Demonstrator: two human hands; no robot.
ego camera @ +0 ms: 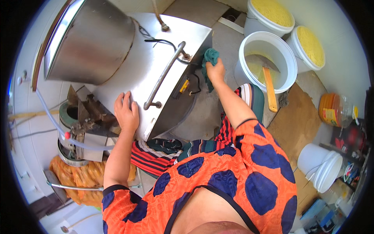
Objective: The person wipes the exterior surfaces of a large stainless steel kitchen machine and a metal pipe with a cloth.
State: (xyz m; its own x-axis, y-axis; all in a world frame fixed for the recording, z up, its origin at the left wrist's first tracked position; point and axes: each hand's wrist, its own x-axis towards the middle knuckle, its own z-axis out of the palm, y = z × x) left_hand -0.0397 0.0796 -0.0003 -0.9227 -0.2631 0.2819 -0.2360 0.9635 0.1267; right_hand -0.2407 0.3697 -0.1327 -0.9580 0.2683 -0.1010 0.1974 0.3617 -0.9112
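A bunched green cloth (211, 55) is in my right hand (215, 71), held at the far right side of a stainless steel cabinet (146, 65). My left hand (126, 112) lies on the cabinet's top near its front left edge, fingers slightly spread, holding nothing. Between my hands, a tubular metal handle (165, 76) is fixed to the top. A black cable (163, 41) trails beneath it. On the cabinet's side sits a yellow and black switch part (184, 86). A large steel drum (93, 41) rises from the top.
To the right stands a white bucket (242, 65) with a wooden-handled tool (269, 87). Two buckets of yellow food (273, 11) are behind it. An oil jug (331, 109) and a white pail (318, 163) lie farther right. A hose (84, 144) and an orange sack (76, 181) are left.
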